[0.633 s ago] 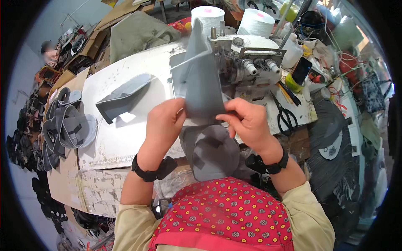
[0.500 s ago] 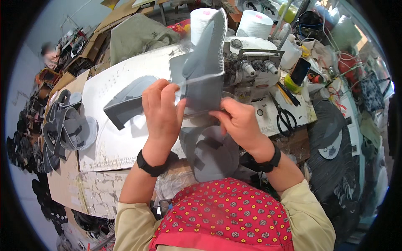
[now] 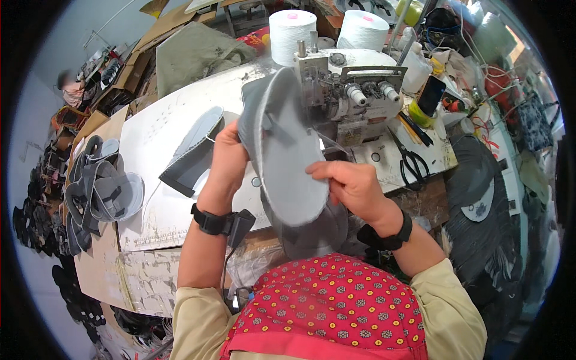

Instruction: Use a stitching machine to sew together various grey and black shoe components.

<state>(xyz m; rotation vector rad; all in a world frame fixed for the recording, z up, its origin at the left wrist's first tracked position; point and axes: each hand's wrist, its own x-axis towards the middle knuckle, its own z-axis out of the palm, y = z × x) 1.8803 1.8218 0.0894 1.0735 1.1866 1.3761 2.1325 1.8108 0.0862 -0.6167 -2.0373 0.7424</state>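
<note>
A grey fabric shoe upper [image 3: 294,174] with a pale sole-shaped piece hangs in front of me, stitched along its rim. My left hand [image 3: 228,165] is closed on its left edge, with some fingers hidden behind the cloth. At its right edge, my right hand [image 3: 354,185] pinches the material between thumb and fingers. Just behind the piece stands a sewing machine [image 3: 366,117]. Below it, more grey pieces [image 3: 315,239] lie close to my apron. Another grey upper [image 3: 195,147] rests on the white table [image 3: 156,207], left of my left hand.
A stack of grey uppers [image 3: 111,192] sits at the table's left. Black scissors [image 3: 412,165], pens [image 3: 415,130] and a phone [image 3: 431,96] lie right of the machine. Two white thread cones [image 3: 292,37] stand behind. Dark fabric [image 3: 480,240] hangs at the far right.
The upper has been turned and lowered, so its pale sole-shaped piece faces me. My left hand has shifted to its left edge. The other upper on the table lies at a different angle.
</note>
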